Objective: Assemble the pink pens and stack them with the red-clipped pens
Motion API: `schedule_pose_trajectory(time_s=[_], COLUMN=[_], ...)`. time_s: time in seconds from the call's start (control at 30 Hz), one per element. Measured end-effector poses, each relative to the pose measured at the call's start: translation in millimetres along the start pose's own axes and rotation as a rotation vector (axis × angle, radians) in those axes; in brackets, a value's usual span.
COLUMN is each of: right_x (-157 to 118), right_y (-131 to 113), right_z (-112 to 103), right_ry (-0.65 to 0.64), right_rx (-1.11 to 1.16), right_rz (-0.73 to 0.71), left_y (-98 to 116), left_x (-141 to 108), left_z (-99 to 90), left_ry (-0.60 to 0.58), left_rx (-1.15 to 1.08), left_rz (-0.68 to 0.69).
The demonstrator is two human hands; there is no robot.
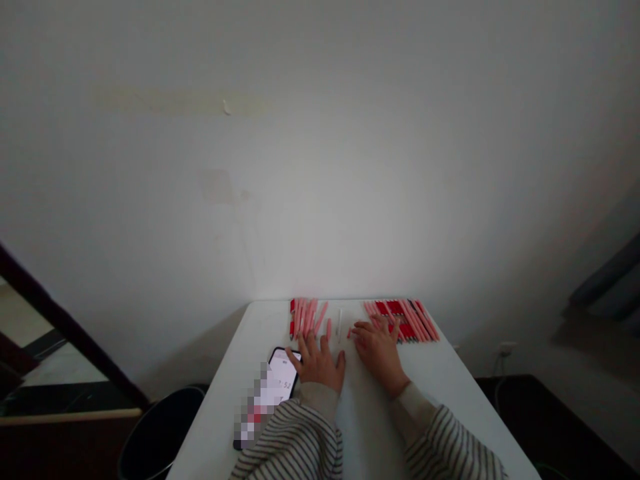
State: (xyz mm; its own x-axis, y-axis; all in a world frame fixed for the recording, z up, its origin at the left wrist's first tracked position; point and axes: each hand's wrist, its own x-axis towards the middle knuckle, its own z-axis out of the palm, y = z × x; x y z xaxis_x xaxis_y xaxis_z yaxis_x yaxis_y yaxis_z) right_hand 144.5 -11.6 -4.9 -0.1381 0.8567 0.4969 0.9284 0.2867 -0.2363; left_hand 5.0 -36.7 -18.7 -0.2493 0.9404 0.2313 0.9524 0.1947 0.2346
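Observation:
My left hand (320, 363) lies on the white table with its fingers spread, its tips at the lower ends of a group of pink pens (305, 317). Just beyond its fingers is a separate pink pen piece (329, 328). A thin white refill-like stick (339, 325) lies upright in view between my hands. My right hand (379, 350) rests with fingers apart, partly over a row of pink and red pens (417, 321). Beside its leftmost fingertip sits a small pink piece (349, 333); whether the finger touches it I cannot tell.
A phone (280, 380) with a lit screen, partly pixelated, lies left on the table (370, 427), beside my left hand and forearm. The table's far edge meets a pale wall (320, 167). A dark bin (163, 427) stands at lower left. A wall socket (507, 348) is at right.

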Motion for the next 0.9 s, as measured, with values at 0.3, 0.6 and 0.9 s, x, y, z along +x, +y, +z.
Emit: schedule_pose_trajectory(time_s=[0.3,0.6,0.9], right_x=[-3.3,-6.1,-6.3], right_y=[4.1,6.2,5.5], right_z=[3.8,3.2,2.3], right_ry=[0.008,0.023,0.009], right_rx=[-0.009,-0.034,-0.051], right_rz=[-0.027,-0.032,-0.029], left_y=[-0.8,-4.2,-0.6], left_x=[0.8,-0.7,0.2], left_z=[-0.9,-3.0,-4.6], left_ry=[-0.022,-0.009,-0.036], left_rx=[0.004,-0.026,-0.004], left_rz=[0.003,0.027,0.007])
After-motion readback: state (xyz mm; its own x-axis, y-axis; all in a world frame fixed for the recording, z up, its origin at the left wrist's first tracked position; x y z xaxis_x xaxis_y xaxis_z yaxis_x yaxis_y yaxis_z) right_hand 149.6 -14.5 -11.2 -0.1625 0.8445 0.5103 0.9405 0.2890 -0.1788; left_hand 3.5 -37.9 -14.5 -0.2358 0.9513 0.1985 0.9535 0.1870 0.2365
